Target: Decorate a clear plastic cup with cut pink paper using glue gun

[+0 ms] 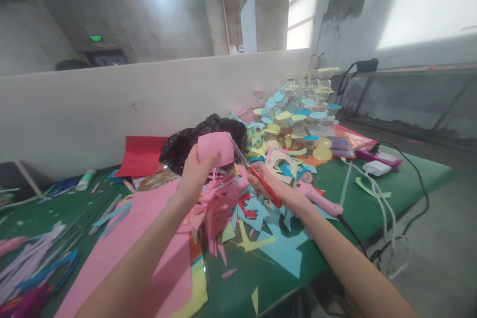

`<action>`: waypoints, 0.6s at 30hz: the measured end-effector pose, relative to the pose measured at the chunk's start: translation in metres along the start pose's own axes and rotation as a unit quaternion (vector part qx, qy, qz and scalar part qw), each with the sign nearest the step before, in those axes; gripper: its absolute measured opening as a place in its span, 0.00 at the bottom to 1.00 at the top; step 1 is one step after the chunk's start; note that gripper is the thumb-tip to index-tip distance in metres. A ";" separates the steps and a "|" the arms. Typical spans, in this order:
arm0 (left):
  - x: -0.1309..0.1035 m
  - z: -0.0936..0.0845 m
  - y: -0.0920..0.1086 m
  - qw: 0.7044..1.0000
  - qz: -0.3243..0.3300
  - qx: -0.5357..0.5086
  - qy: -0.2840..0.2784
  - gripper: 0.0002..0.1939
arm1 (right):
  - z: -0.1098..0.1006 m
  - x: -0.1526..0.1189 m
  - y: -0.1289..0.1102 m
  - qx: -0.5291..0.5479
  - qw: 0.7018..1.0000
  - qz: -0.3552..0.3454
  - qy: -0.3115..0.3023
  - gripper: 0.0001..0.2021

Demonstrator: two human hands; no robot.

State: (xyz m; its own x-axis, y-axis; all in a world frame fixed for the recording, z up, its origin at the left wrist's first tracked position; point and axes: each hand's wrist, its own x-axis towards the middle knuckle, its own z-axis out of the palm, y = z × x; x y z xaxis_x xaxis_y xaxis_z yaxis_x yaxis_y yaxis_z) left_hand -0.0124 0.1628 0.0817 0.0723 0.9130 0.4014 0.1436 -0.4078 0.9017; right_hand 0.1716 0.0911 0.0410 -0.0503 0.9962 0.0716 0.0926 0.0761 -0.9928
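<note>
My left hand (201, 169) pinches a small piece of pink paper (216, 148) and holds it up above the table. In my right hand (261, 179) is a pair of scissors with red handles (269, 190). The scissors' blades reach up to the right edge of the pink paper; whether they touch it I cannot tell. Under both hands lies a heap of pink paper scraps (219, 198), with light blue scraps (286, 248) to its right. A large sheet of pink paper (160, 253) lies below my left forearm.
A black plastic bag (179, 146) sits behind my hands, beside red paper (139, 155). Stacked clear cups with coloured paper circles (305, 114) rise at the back right. A pink glue gun (320, 198), a power strip (387, 159) and cables lie on the green table (421, 171).
</note>
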 end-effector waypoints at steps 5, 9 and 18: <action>0.002 0.004 -0.001 1.000 0.011 0.018 -0.012 0.23 | 0.000 0.007 0.010 0.008 1.000 -0.006 0.009 0.22; 0.004 0.004 -0.004 1.000 0.017 0.023 -0.011 0.22 | -0.001 0.007 0.010 0.004 1.000 -0.007 0.012 0.24; 0.003 0.005 -0.001 1.000 -0.012 0.009 0.007 0.25 | -0.006 0.001 0.005 0.015 1.000 -0.012 -0.021 0.25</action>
State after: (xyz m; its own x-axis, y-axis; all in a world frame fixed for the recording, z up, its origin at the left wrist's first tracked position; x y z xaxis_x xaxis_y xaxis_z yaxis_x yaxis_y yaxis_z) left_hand -0.0074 0.1661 0.0809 0.0549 0.9226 0.3818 0.1622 -0.3855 0.9083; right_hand 0.1776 0.0923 0.0367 -0.0935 0.9914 0.0914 0.0611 0.0974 -0.9934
